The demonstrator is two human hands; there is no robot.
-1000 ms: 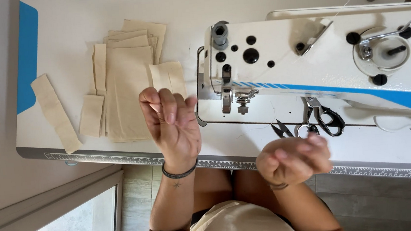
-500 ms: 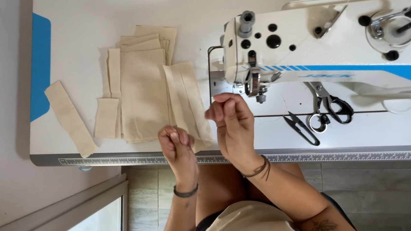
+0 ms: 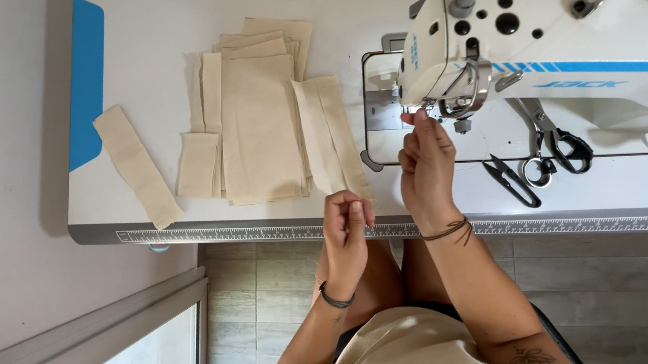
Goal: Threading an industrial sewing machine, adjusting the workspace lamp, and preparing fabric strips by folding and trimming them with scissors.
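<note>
My right hand (image 3: 425, 160) reaches up over the table, its fingertips pinched together right at the needle and presser foot (image 3: 441, 108) of the white sewing machine (image 3: 560, 48). My left hand (image 3: 347, 230) hovers at the table's front edge, below a narrow folded beige strip (image 3: 332, 139), with thumb and fingers pinched shut. No thread can be made out in either hand. A stack of beige fabric pieces (image 3: 258, 125) lies left of the machine.
A loose beige strip (image 3: 136, 166) and a small piece (image 3: 198, 165) lie further left, near a blue panel (image 3: 85, 77). Black-handled scissors (image 3: 560, 140) and thread snips (image 3: 512, 179) rest on the machine bed. A printed ruler (image 3: 228, 232) runs along the table's front edge.
My right hand rose from near the table's front edge to the needle. My left hand drew back from beside the fabric to the table's edge. The view shifted right.
</note>
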